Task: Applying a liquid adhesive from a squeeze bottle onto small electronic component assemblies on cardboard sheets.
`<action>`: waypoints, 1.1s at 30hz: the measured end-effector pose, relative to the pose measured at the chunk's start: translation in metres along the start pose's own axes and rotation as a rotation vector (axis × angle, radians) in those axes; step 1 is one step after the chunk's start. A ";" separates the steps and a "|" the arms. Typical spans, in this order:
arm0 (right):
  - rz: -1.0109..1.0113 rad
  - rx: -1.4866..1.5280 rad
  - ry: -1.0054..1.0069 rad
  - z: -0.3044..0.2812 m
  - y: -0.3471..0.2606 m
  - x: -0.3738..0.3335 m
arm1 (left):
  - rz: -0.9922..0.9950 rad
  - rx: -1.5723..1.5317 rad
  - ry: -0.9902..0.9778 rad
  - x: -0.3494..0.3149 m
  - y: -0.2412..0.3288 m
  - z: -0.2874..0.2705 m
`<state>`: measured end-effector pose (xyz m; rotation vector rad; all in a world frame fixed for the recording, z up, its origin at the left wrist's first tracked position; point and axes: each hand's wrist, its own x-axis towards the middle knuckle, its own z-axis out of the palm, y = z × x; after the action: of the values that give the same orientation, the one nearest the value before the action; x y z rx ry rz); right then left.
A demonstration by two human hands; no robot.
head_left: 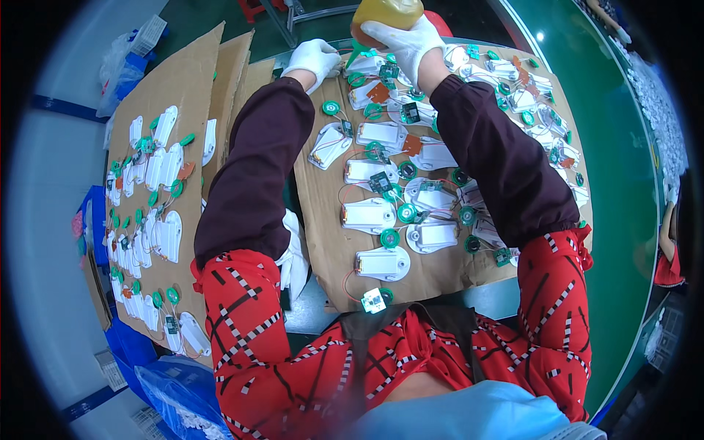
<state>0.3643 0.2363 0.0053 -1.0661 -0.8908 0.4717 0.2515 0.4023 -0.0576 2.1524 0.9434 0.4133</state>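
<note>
At the far edge of the cardboard sheet [323, 271], my right hand [407, 45], in a white glove, is wrapped round a yellow, see-through plastic bottle [389, 13] with amber contents. The bottle is tilted, and a green tip or part shows just under it. Just left of it is my left hand [314, 60], also gloved, its fingers curled together; what they hold, if anything, is hidden. Rows of white plastic housings [368, 215] lie on the cardboard, wired to green-rimmed round speakers [390, 238] and small green circuit boards [380, 182].
On the left, another cardboard sheet [194, 95] carries more wired white housings [167, 236]. A white cloth [295, 257] hangs between the sheets. Blue bins with plastic bags [180, 381] stand at lower left. Another person's hand [672, 194] shows at the right rim, beyond a green floor [612, 183].
</note>
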 end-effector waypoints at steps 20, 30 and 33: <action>-0.036 -0.003 0.057 0.001 0.006 0.002 | -0.049 -0.046 -0.043 -0.008 0.006 -0.003; 0.051 -0.110 0.096 -0.004 0.020 0.006 | -0.005 0.010 -0.084 -0.014 0.015 -0.008; 0.054 -0.209 0.107 -0.004 0.027 0.008 | -0.032 -0.058 -0.091 -0.013 0.018 -0.009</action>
<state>0.3739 0.2516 -0.0168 -1.2972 -0.8306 0.3673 0.2469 0.3895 -0.0382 2.0832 0.9026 0.3204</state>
